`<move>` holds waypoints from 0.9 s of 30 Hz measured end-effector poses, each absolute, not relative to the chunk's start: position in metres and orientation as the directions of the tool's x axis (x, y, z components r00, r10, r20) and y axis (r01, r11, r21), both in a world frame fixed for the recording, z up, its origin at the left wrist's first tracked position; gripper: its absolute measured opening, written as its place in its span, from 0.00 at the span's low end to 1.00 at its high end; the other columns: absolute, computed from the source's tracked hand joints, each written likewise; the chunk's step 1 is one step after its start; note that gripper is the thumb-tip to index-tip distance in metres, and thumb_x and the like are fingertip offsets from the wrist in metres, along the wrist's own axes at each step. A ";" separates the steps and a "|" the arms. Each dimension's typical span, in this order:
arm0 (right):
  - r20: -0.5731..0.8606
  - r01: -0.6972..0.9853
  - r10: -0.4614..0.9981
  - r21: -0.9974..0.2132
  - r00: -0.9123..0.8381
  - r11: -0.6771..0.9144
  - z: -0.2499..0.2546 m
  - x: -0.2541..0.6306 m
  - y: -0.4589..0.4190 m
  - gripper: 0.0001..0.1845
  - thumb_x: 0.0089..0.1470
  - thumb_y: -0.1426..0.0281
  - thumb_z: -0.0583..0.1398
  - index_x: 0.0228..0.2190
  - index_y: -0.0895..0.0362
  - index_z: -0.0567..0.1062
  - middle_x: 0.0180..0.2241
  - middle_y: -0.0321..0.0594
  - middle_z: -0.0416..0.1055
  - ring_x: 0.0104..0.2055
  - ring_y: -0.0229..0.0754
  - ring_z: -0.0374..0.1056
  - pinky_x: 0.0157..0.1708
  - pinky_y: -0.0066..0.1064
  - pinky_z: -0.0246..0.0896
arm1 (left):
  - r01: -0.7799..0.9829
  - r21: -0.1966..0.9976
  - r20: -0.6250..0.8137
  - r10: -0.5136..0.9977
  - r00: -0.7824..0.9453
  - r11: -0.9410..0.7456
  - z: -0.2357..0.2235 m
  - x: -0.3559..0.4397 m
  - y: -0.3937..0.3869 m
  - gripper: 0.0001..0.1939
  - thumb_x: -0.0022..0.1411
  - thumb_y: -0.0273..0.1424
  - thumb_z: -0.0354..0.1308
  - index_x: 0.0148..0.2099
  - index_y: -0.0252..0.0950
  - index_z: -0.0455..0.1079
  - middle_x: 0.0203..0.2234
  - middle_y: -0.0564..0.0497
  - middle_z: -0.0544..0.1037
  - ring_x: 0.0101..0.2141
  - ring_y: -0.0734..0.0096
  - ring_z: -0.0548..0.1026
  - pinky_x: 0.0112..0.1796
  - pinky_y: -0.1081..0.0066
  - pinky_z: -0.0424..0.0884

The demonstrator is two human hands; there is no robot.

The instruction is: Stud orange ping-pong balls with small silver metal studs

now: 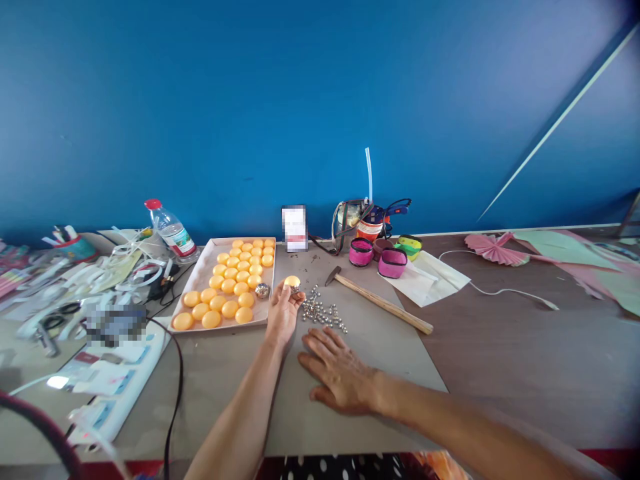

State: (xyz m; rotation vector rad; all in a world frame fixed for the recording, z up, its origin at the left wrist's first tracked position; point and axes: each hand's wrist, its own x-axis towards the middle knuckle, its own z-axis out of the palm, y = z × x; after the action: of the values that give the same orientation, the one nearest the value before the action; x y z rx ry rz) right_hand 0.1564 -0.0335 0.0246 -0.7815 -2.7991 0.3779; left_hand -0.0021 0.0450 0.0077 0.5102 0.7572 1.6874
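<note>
My left hand is closed, its fingertips holding up an orange ball whose lower side looks silvery and beaded. It is beside the right edge of a shallow box with many smooth orange balls lying in rows. A ball covered in silver sits in the same box, near its right side. My right hand lies palm down on the grey mat with its fingers stretched out. Just beyond its fingertips is a loose heap of small shiny metal beads.
A hammer with a wooden handle lies right of the beads. Behind it stand pink bands and a white sheet. A phone leans at the wall. Left are a bottle, cables and a power strip.
</note>
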 end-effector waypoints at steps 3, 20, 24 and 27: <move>0.178 0.628 0.676 -0.264 -0.715 0.732 0.018 0.152 -0.007 0.30 0.52 0.56 0.54 0.54 0.57 0.62 0.59 0.51 0.52 0.63 0.54 0.40 0.60 0.50 0.30 | -0.672 0.729 -0.057 0.966 -0.251 -0.131 0.007 -0.003 0.045 0.13 0.49 0.35 0.64 0.37 0.37 0.67 0.25 0.57 0.74 0.24 0.77 0.73 0.34 0.71 0.68; 0.267 0.759 0.811 -0.291 -0.521 0.583 -0.004 0.131 0.067 0.28 0.56 0.59 0.51 0.54 0.61 0.60 0.57 0.54 0.54 0.62 0.51 0.43 0.58 0.44 0.38 | -0.660 0.741 -0.060 0.965 -0.254 -0.128 0.006 -0.004 0.045 0.14 0.50 0.35 0.63 0.38 0.36 0.66 0.29 0.53 0.76 0.25 0.77 0.73 0.32 0.72 0.68; 0.313 0.735 0.780 -0.274 -0.542 0.620 -0.003 0.127 0.068 0.19 0.56 0.62 0.52 0.46 0.58 0.68 0.51 0.49 0.62 0.58 0.48 0.49 0.57 0.44 0.39 | -0.657 0.746 -0.075 0.968 -0.241 -0.107 0.005 -0.005 0.046 0.15 0.50 0.35 0.63 0.38 0.36 0.66 0.29 0.53 0.76 0.25 0.77 0.73 0.31 0.72 0.68; 0.348 0.706 0.756 -0.285 -0.554 0.649 -0.004 0.129 0.068 0.13 0.56 0.65 0.53 0.40 0.56 0.72 0.45 0.45 0.66 0.53 0.46 0.54 0.54 0.41 0.45 | -0.647 0.757 -0.080 0.969 -0.234 -0.094 0.005 -0.006 0.045 0.15 0.49 0.35 0.63 0.39 0.36 0.66 0.29 0.53 0.76 0.25 0.76 0.73 0.31 0.73 0.68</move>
State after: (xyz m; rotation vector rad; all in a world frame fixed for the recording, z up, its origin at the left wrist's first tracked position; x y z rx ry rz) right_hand 0.1288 0.0677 -0.0038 -1.1461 -2.4279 0.1546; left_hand -0.0057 0.0450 0.0048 0.5382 0.8207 1.6471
